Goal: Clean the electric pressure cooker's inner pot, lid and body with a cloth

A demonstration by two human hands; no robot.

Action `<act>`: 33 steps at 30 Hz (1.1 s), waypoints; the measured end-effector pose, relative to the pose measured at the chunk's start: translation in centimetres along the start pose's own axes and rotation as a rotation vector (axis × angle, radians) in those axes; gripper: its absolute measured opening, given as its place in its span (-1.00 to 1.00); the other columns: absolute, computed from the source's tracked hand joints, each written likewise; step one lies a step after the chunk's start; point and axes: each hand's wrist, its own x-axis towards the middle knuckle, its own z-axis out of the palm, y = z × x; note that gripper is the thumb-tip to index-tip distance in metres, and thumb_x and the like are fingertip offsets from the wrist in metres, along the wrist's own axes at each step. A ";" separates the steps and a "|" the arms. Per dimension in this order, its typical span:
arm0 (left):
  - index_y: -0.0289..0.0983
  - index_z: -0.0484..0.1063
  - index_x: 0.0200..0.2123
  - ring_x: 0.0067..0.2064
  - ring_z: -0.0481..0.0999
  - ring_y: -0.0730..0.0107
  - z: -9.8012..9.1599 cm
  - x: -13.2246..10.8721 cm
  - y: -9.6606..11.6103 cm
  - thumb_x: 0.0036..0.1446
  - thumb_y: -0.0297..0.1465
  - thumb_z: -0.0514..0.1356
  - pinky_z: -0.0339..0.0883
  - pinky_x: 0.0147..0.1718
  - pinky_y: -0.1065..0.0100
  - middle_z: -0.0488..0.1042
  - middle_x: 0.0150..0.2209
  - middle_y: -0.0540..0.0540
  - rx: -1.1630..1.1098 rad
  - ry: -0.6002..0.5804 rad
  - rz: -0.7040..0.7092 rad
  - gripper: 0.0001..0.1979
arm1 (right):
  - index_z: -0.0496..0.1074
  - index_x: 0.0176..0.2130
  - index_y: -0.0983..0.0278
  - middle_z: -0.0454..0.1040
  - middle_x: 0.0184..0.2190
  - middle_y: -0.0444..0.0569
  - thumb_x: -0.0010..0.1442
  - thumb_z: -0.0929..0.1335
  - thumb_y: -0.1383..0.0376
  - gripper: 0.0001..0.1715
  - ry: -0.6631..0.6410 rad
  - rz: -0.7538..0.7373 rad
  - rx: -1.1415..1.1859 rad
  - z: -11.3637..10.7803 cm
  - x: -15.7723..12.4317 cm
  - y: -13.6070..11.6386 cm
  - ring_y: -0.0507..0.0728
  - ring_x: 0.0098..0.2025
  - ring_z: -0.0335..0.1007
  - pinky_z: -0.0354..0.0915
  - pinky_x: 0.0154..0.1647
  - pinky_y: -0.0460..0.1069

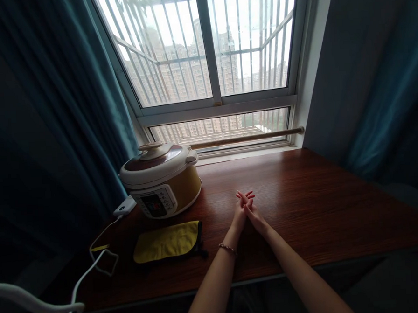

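Note:
My left hand [239,214] and my right hand [256,215] are clasped over the table, with their fingers laced loosely through each other. Both are closed, and no object shows in them. The palms are hidden from view. A beaded bracelet [228,249] circles my left wrist. To the left of my hands lies a folded yellow cloth [167,242] with a dark edge. Behind that cloth stands an electric pressure cooker [177,188], its lid on and its control panel facing forward.
A white power strip [125,206] sits left of the cooker, and a white cable [82,277] trails to the lower left. The brown wooden table [338,215] reaches the barred window [211,58]. Blue curtains [98,111] hang at both sides.

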 end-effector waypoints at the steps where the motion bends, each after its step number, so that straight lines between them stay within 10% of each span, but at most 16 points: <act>1: -0.27 0.39 -0.03 0.00 0.40 0.15 0.0 0.0 0.1 -0.04 -0.21 0.24 0.20 0.02 0.15 0.45 -0.09 -0.23 0.012 -0.010 0.003 -0.52 | 0.03 0.24 0.15 0.14 0.20 0.03 0.21 0.14 -0.06 -0.30 0.000 -0.007 0.001 0.0 0.0 -0.2 0.19 0.25 -0.01 -0.04 0.22 0.15; 11: -0.32 0.45 -0.30 -0.27 0.49 0.24 0.2 -0.2 0.5 -0.07 -0.23 0.26 0.34 -0.24 0.22 0.48 -0.35 -0.15 0.061 -0.035 -0.031 -0.70 | 0.05 0.23 0.11 0.22 0.16 0.00 0.20 0.16 -0.05 -0.32 0.005 -0.006 -0.066 -0.3 -0.4 -0.5 0.19 0.18 0.12 0.05 0.18 0.12; 33: -0.33 0.46 -0.33 -0.23 0.47 0.23 0.3 -0.3 -0.1 -0.09 -0.24 0.25 0.29 -0.19 0.22 0.50 -0.31 -0.19 0.039 -0.004 -0.071 -0.71 | 0.04 0.23 0.13 0.29 0.09 0.04 0.21 0.14 -0.04 -0.33 0.003 0.045 -0.122 -0.2 -0.6 0.6 0.21 0.10 0.22 0.11 0.14 0.16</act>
